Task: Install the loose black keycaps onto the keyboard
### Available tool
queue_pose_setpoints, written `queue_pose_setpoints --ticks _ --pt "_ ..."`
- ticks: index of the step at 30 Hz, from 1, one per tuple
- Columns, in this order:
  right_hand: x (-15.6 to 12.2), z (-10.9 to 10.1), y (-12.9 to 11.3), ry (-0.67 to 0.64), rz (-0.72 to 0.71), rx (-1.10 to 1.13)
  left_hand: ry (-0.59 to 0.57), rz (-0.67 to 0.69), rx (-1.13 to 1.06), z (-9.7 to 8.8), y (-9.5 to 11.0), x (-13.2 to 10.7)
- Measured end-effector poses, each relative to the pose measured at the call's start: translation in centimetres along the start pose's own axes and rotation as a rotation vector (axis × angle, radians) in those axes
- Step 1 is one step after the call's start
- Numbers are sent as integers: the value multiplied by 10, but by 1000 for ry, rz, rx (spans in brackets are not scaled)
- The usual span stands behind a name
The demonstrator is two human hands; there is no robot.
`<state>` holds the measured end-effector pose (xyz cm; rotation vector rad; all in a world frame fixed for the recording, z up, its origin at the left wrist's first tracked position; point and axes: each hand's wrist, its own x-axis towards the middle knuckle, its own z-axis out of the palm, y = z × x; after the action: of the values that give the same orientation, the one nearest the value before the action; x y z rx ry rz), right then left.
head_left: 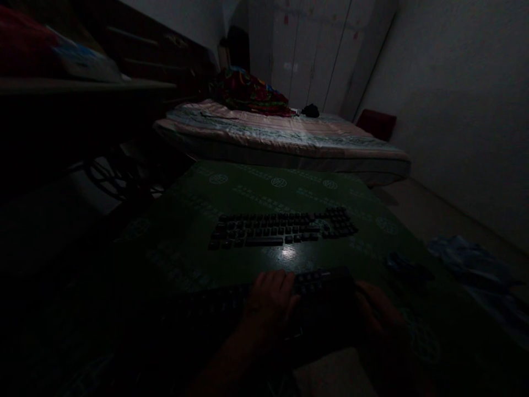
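A dark keyboard [326, 309] lies across the near side of the green table, its left part lost in shadow. My left hand [270, 300] is bent over the middle of it, fingers close together on its upper side; anything small under the fingertips is hidden. At the keyboard's right end, my right hand [382, 314] is curled round the edge, its fingers partly lost in the dark. Beyond the keyboard, loose black keycaps [264, 229] are set out in rows on the table, in a keyboard's layout, touching neither hand.
The green table [248, 193] bears printed round emblems. A dark crumpled thing [407, 267] lies on its right side. Behind stands a bed [289, 132] with a red patterned blanket [252, 94]. Cloth [471, 259] shows at the right, a shelf [91, 85] at the left. Light is very dim.
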<state>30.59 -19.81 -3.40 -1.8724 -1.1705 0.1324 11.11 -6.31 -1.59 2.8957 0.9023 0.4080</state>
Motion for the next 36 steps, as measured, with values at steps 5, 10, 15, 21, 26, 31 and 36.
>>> queue_pose_setpoints --ticks 5,10,15,21,26,31,36 --pt "24 -8 5 2 -144 -97 79 9 26 6 -1 -2" --pt "97 -9 14 -2 -332 -208 134 18 26 13 -3 -4" --pt "188 4 13 -248 -273 -511 179 47 62 15 -8 -6" --pt "261 30 20 -433 -184 -760 299 24 67 32 -10 -8" --pt "292 45 30 -561 -158 -811 298 57 71 28 -10 -10" --pt "308 52 36 -663 -136 -838 253 82 95 17 -14 -13" --pt "313 56 35 -718 -107 -848 258 81 123 22 -14 -17"
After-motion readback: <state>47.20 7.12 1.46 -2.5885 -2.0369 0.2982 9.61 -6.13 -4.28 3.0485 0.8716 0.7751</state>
